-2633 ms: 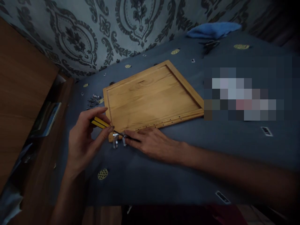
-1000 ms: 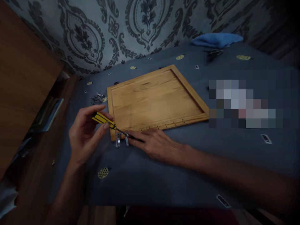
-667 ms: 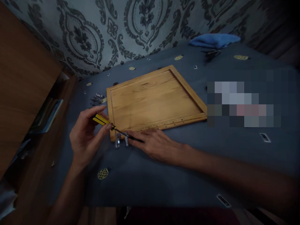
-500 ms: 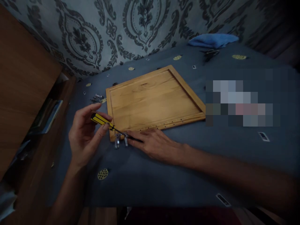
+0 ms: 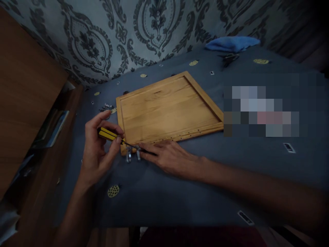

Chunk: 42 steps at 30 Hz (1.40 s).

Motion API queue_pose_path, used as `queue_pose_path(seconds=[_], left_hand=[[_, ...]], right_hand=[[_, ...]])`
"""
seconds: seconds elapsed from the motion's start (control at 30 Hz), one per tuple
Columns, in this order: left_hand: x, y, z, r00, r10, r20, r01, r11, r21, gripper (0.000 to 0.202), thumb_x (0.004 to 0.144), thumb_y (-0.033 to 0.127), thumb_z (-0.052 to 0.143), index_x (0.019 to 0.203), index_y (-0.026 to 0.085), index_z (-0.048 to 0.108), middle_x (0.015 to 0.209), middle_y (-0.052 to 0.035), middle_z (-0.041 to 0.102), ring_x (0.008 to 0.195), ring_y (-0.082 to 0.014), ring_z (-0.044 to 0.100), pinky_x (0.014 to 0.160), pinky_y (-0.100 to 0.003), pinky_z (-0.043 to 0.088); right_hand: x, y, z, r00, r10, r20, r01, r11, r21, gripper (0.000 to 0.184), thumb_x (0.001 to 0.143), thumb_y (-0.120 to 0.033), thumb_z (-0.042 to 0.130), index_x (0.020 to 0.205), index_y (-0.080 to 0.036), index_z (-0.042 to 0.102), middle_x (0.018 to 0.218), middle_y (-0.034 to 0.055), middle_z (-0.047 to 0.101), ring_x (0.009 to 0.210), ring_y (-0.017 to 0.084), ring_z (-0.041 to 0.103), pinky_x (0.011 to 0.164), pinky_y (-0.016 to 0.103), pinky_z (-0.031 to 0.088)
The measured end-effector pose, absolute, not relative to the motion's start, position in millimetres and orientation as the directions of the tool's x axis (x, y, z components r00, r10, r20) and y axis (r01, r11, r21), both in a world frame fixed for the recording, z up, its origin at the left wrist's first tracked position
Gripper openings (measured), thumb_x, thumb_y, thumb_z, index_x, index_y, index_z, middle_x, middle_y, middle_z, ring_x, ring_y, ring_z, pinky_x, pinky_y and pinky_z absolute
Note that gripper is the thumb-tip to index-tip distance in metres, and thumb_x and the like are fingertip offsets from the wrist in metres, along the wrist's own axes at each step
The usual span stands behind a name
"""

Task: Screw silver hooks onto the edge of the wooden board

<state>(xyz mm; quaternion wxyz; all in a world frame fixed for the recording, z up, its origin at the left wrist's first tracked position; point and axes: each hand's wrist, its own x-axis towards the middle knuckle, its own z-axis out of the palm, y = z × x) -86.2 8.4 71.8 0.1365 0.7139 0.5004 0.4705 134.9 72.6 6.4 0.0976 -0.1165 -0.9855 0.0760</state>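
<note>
In the head view, my left hand (image 5: 99, 147) grips the yellow-and-black handle of a screwdriver (image 5: 109, 134) between thumb and fingers. Its thin shaft slants down to the right, to a small metal bracket (image 5: 130, 151) with two prongs hanging over the near edge of the framed wooden panel (image 5: 164, 106). My right hand (image 5: 172, 156) lies at that edge, with its fingertips closed on the bracket's right side by the screwdriver's tip. A dark strip runs between the right fingers; I cannot tell what it is. The tip itself is hidden.
Small metal pieces (image 5: 106, 107) lie beyond the panel's left corner on the dark patterned cloth (image 5: 180, 202). Toward the wall are a blue cloth (image 5: 232, 43) and a dark object (image 5: 228, 59). A wooden cabinet (image 5: 28, 85) stands at left. A blurred-out patch covers the right.
My left hand has shifted slightly right and turned around the screwdriver handle, which shows a different face. My right hand, the bracket and the panel stay in place.
</note>
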Motion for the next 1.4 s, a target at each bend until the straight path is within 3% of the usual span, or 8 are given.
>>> queue_pose_path(seconds=[0.27,0.53,0.7,0.83,1.4], left_hand=[[-93.7,11.1,66.0,0.033,0.813,0.581,0.707,-0.43,0.561,0.071,0.083,0.024,0.087,0.143,0.032,0.05,0.1,-0.0007,0.061,0.086,-0.0187,0.065,0.074,-0.034,0.056],[-90.3,11.7,68.3,0.117,0.814,0.569,0.644,-0.498,0.58,0.07,0.09,0.013,0.074,0.148,0.034,0.042,0.098,0.0,0.058,0.086,-0.0173,0.063,0.077,-0.034,0.056],[-92.1,12.7,66.2,0.063,0.811,0.582,0.727,-0.437,0.53,0.072,0.086,0.025,0.084,0.145,0.032,0.043,0.098,0.0,0.059,0.083,-0.0175,0.065,0.078,-0.036,0.058],[-94.1,12.3,66.9,0.062,0.835,0.547,0.704,-0.425,0.569,0.072,0.087,0.028,0.083,0.145,0.032,0.041,0.094,0.0,0.06,0.081,-0.0186,0.065,0.077,-0.037,0.059],[-89.9,11.7,69.8,0.116,0.834,0.539,0.646,-0.476,0.597,0.063,0.091,0.016,0.073,0.143,0.033,0.04,0.091,0.001,0.059,0.082,-0.018,0.064,0.073,-0.035,0.056]], right_hand=[[134.6,73.3,10.7,-0.963,0.234,0.137,0.216,0.967,-0.131,0.056,0.091,-0.004,0.057,0.145,-0.019,0.058,0.158,0.0141,0.054,0.095,0.025,0.075,0.068,0.038,0.061],[134.6,73.4,10.8,-0.96,0.237,0.152,0.212,0.963,-0.165,0.053,0.095,-0.005,0.054,0.145,-0.019,0.057,0.159,0.0143,0.053,0.1,0.023,0.073,0.074,0.037,0.061],[135.4,72.3,8.2,-0.949,0.26,0.179,0.218,0.949,-0.226,0.055,0.094,-0.003,0.054,0.145,-0.02,0.057,0.157,0.0149,0.054,0.096,0.022,0.073,0.073,0.037,0.061],[136.3,72.4,5.3,-0.936,0.275,0.221,0.211,0.938,-0.275,0.055,0.094,-0.003,0.053,0.145,-0.024,0.057,0.155,0.0127,0.057,0.101,0.02,0.072,0.077,0.034,0.061],[135.4,72.5,4.7,-0.951,0.242,0.19,0.202,0.957,-0.207,0.058,0.09,0.0,0.05,0.145,-0.018,0.057,0.155,0.0155,0.056,0.096,0.025,0.073,0.076,0.042,0.063]])
